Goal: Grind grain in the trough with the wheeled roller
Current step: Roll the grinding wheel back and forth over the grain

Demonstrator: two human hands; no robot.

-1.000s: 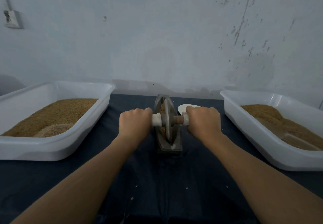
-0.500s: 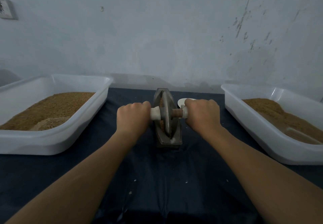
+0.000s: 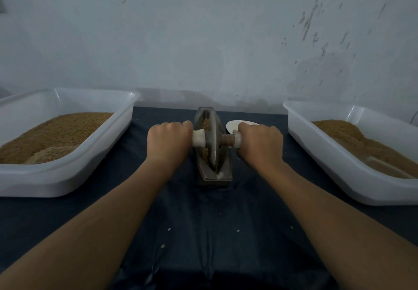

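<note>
We see the left hand and the right hand each curled into a fist around one end of the axle of the wheeled roller. The knuckles face up, one fist on either side of the disc. The disc stands on edge inside the narrow metal trough at the middle of the table, and brown grain shows in the trough to the left of the disc, both beyond the axle and nearer to us. We judge the main risk to be uneven pressure: if one fist bears down harder than the other, the disc could tilt, scrape the trough wall or ride up out of the groove. That would fling grain onto the dark cloth, where a few loose kernels already lie. The trough looks small and seems to sit free on the cloth, so a hard push or pull could slide or tip it instead of rolling the disc. A long stroke away from us could drive the right fist into the white dish lying just beyond it, and the knuckles sit close to the trough's rim, so a slip could pinch skin. The left tub and right tub, both holding brown grain, stand well apart from the hands and seem safe from a knock. We find no brand, label or writing on the roller, trough, tubs or the stained wall.
</note>
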